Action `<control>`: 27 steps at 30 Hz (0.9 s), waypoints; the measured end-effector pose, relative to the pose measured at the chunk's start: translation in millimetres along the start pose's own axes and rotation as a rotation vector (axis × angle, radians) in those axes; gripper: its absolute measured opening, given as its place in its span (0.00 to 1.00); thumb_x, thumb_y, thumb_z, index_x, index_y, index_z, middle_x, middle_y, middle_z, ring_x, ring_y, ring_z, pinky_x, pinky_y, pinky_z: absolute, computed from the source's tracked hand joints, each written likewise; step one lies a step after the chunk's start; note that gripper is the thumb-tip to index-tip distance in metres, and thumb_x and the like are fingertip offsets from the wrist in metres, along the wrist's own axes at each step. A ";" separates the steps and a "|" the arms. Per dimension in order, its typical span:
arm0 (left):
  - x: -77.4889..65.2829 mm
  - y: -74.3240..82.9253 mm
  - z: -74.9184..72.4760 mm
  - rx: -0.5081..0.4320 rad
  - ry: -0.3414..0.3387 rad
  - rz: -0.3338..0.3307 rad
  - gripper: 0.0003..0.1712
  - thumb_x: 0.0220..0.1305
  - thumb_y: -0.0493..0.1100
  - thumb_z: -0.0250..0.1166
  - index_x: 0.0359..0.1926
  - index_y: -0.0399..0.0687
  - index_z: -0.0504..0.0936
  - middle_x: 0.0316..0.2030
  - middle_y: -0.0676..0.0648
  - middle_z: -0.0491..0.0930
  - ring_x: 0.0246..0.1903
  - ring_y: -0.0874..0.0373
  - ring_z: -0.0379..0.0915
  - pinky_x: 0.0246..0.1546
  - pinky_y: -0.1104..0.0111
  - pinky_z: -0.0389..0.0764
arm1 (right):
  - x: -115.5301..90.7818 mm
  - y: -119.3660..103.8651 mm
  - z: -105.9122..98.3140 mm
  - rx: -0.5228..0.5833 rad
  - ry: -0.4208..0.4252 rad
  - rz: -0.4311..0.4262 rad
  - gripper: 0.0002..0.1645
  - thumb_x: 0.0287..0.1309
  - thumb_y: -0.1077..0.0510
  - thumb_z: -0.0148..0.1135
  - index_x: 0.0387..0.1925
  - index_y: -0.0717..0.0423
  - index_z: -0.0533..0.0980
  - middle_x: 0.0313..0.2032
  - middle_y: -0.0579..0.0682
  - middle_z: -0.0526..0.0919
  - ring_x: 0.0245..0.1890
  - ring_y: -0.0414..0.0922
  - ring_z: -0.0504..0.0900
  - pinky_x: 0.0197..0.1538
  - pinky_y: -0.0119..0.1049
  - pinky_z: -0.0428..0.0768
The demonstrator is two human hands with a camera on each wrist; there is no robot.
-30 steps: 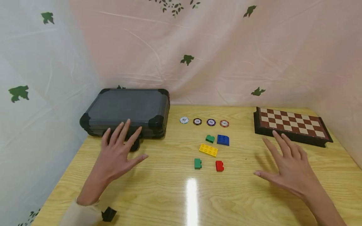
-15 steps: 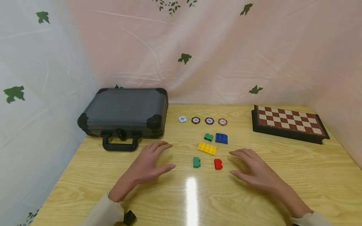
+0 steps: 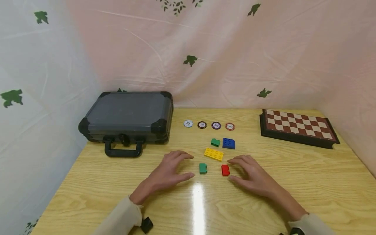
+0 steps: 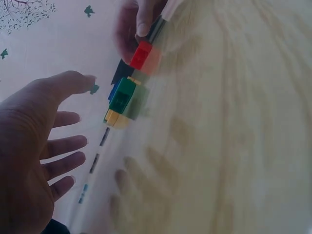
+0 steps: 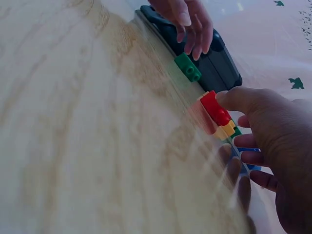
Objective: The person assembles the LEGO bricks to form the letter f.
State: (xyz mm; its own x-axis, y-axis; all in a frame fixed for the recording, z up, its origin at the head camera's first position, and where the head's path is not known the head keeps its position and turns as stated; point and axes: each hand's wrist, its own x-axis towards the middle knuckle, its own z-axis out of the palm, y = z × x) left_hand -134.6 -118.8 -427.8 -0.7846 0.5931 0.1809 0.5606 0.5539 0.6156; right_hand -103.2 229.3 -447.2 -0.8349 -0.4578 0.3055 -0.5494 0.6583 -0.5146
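Observation:
My left hand [image 3: 171, 171] is just left of a green toy brick [image 3: 203, 168], thumb and fingers spread apart with a gap to the brick. On the other side, my right hand [image 3: 252, 173] has its thumb and fingertips right at a red toy brick [image 3: 225, 170], one on each side of its right end. Both bricks lie on their sides on the table. Behind them lie a flat yellow brick [image 3: 213, 154], a smaller green brick [image 3: 215, 142] and a blue brick [image 3: 228, 143]. In the left wrist view the left hand [image 4: 44, 141] holds nothing.
A grey hard case [image 3: 126, 114] with a black handle [image 3: 123, 152] stands at the back left of the wooden table [image 3: 88, 195]. Several poker chips [image 3: 202, 125] lie in a row at the back. A chessboard box [image 3: 299, 127] sits at the back right, before a cloth backdrop.
Both hands have come inward and lower: the left from in front of the case to beside the green brick, the right from before the chessboard box to the red brick. The bricks stay put.

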 end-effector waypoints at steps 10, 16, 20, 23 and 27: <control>14.3 0.4 18.5 -0.041 -0.036 -0.020 0.28 0.67 0.53 0.71 0.64 0.49 0.79 0.60 0.47 0.77 0.64 0.48 0.67 0.68 0.46 0.60 | 5.2 -0.8 7.8 -0.009 0.023 -0.032 0.24 0.60 0.53 0.76 0.58 0.50 0.81 0.56 0.42 0.80 0.56 0.43 0.74 0.56 0.54 0.76; 20.0 0.5 26.7 -0.018 -0.021 0.007 0.28 0.65 0.52 0.73 0.62 0.46 0.81 0.56 0.47 0.78 0.58 0.51 0.69 0.62 0.50 0.65 | 7.9 -1.3 10.7 -0.010 0.041 -0.061 0.23 0.58 0.55 0.77 0.55 0.49 0.82 0.54 0.41 0.80 0.54 0.42 0.74 0.55 0.51 0.77; 22.2 1.7 29.7 -0.007 -0.018 0.027 0.28 0.64 0.52 0.74 0.61 0.47 0.82 0.55 0.48 0.79 0.55 0.53 0.70 0.60 0.51 0.67 | 8.5 -1.4 12.1 -0.006 0.051 -0.071 0.22 0.57 0.56 0.78 0.53 0.48 0.83 0.53 0.41 0.79 0.54 0.42 0.73 0.54 0.50 0.77; 24.1 2.9 31.6 0.004 -0.021 0.045 0.26 0.64 0.51 0.74 0.60 0.48 0.82 0.54 0.49 0.79 0.54 0.53 0.69 0.59 0.52 0.67 | 8.4 -1.3 12.7 -0.002 0.055 -0.071 0.21 0.57 0.56 0.78 0.52 0.47 0.83 0.53 0.41 0.79 0.54 0.42 0.73 0.54 0.49 0.77; 25.7 5.2 33.1 0.013 -0.033 0.052 0.25 0.65 0.50 0.73 0.60 0.49 0.83 0.54 0.49 0.79 0.54 0.54 0.69 0.59 0.52 0.67 | 8.2 -1.2 13.1 -0.001 0.056 -0.061 0.21 0.57 0.56 0.78 0.52 0.46 0.83 0.53 0.41 0.79 0.54 0.42 0.73 0.54 0.50 0.77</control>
State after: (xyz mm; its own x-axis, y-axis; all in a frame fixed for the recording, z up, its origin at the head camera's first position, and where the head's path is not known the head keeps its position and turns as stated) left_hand -143.2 -81.4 -445.3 -0.7451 0.6402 0.1869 0.6042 0.5294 0.5955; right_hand -108.9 217.0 -454.6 -0.8003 -0.4631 0.3809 -0.5995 0.6305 -0.4930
